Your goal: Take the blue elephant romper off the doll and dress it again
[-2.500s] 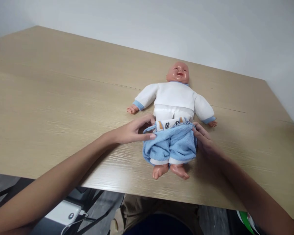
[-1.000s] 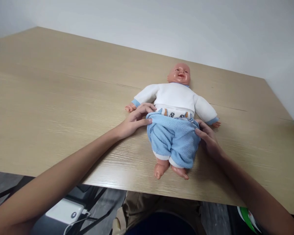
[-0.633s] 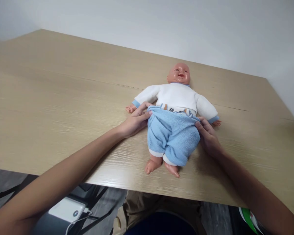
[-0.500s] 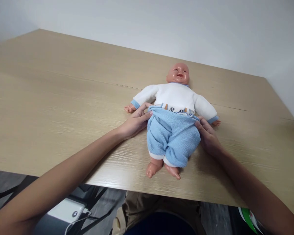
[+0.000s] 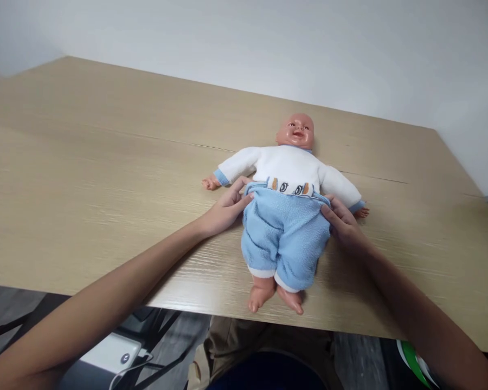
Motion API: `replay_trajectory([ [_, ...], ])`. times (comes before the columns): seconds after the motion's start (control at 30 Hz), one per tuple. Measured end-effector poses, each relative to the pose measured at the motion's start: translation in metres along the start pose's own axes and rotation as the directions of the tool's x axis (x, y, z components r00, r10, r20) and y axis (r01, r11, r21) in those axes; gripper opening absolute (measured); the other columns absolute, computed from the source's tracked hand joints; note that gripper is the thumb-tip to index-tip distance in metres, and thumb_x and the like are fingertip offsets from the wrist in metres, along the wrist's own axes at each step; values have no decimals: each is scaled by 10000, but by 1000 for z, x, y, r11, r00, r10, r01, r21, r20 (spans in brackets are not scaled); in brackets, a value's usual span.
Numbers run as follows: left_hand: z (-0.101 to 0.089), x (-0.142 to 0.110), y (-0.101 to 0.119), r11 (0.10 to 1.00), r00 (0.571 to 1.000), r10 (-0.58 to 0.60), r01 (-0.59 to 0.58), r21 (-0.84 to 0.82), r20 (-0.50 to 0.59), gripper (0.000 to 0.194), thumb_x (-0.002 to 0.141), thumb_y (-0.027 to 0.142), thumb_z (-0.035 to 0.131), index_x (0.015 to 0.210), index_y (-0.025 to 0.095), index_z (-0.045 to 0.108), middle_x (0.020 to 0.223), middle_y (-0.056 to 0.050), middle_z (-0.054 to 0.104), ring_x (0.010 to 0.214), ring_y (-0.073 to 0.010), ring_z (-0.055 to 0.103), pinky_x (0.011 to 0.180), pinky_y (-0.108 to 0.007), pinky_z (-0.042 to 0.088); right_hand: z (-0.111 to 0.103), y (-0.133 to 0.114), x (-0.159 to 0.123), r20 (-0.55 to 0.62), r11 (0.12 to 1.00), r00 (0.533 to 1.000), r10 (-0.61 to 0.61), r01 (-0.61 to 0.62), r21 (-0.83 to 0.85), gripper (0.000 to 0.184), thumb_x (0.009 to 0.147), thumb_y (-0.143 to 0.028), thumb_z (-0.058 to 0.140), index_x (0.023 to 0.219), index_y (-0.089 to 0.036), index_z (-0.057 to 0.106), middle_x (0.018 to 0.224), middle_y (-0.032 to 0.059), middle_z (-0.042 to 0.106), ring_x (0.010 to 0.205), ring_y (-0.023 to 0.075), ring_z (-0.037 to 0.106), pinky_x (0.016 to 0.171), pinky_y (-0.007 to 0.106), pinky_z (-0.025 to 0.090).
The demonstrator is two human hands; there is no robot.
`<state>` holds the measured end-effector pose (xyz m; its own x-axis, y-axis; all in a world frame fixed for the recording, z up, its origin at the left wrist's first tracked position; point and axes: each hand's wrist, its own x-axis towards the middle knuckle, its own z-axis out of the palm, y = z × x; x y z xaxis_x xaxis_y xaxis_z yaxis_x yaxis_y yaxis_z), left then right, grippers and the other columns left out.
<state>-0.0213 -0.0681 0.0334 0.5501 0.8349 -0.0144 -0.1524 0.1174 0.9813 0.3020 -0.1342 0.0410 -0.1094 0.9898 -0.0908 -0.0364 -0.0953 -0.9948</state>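
A baby doll (image 5: 295, 130) lies on its back on the wooden table (image 5: 106, 162), head towards the wall and bare feet near the front edge. It wears a white top (image 5: 290, 165) with blue cuffs and fluffy light-blue trousers (image 5: 284, 238). My left hand (image 5: 226, 207) pinches the trousers' waistband at the doll's left side in view. My right hand (image 5: 341, 226) grips the waistband on the other side. The waistband sits at the doll's waist, just under a printed strip.
The table's front edge runs just below the doll's feet. Under the table I see a white box (image 5: 109, 355) with a cable, my lap, and a green-and-white object (image 5: 410, 363) at the lower right. A plain wall stands behind the table.
The blue trousers came up from around the doll's thighs to its waist, covering the white body between top and trousers. Both hands moved up with the waistband. The doll shifted slightly.
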Motion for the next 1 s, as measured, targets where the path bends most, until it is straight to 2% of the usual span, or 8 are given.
replay_trajectory([
  [0.13, -4, 3, 7, 977, 980, 158, -138, 160, -120, 484, 993, 635, 876, 1065, 203, 671, 950, -6, 630, 889, -166, 566, 812, -272, 473, 1, -6, -3, -65, 990, 990, -127, 122, -69, 465, 938, -719, 889, 986, -299, 696, 841, -25, 550, 771, 202, 477, 713, 339, 430],
  [0.23, -8, 12, 11, 955, 961, 244, -215, 206, -127, 449, 997, 622, 862, 1037, 210, 691, 1139, -61, 676, 1040, -215, 589, 933, -316, 499, 6, -13, 0, -104, 964, 967, -231, 213, -159, 442, 971, -716, 851, 1029, -300, 713, 901, -4, 583, 851, 228, 517, 782, 360, 468],
  [0.33, -8, 29, 13, 953, 958, 257, -229, 199, -130, 428, 989, 586, 854, 975, 216, 639, 1017, -40, 655, 959, -212, 567, 888, -328, 489, 9, -19, 14, -150, 947, 946, -288, 259, -188, 436, 992, -715, 824, 1039, -311, 669, 931, 0, 606, 886, 238, 547, 812, 364, 494],
  [0.43, -4, 46, 11, 986, 974, 151, -135, 101, -171, 443, 939, 557, 879, 968, 226, 586, 835, 22, 551, 787, -175, 492, 739, -295, 417, 4, -16, 35, -186, 961, 946, -266, 245, -131, 451, 956, -716, 855, 1025, -323, 645, 953, -10, 647, 938, 239, 609, 886, 358, 540],
  [0.57, -5, 54, 3, 993, 984, 88, -73, 96, -155, 478, 869, 568, 916, 1012, 202, 643, 881, 13, 606, 820, -178, 517, 766, -293, 408, -12, 2, 49, -194, 994, 975, -108, 103, -35, 557, 787, -769, 958, 988, -317, 703, 930, -25, 722, 956, 245, 674, 934, 365, 598],
  [0.73, -19, 47, -2, 978, 989, 119, -102, 183, -84, 369, 893, 531, 792, 891, 191, 648, 851, -2, 567, 821, -198, 485, 763, -322, 371, -22, 12, 39, -37, 997, 998, 51, -49, 55, 480, 818, -680, 957, 1032, -282, 795, 971, 5, 807, 975, 273, 735, 932, 386, 602],
  [0.87, -17, 38, 14, 918, 975, 215, -186, 351, -46, 430, 962, 604, 759, 911, 194, 641, 847, -2, 535, 794, -195, 467, 752, -334, 352, -14, -3, 29, 51, 1000, 998, -19, 20, -16, 434, 881, -687, 899, 968, -268, 825, 984, 22, 820, 1024, 301, 742, 1004, 423, 581],
  [1.0, -8, 45, 36, 843, 943, 334, -295, 449, -7, 513, 993, 678, 793, 919, 207, 602, 883, -4, 531, 822, -185, 476, 769, -324, 372, -6, -24, 33, 10, 987, 990, -138, 138, -83, 315, 904, -585, 894, 910, -284, 801, 947, 9, 775, 1002, 288, 699, 1012, 415, 568],
])
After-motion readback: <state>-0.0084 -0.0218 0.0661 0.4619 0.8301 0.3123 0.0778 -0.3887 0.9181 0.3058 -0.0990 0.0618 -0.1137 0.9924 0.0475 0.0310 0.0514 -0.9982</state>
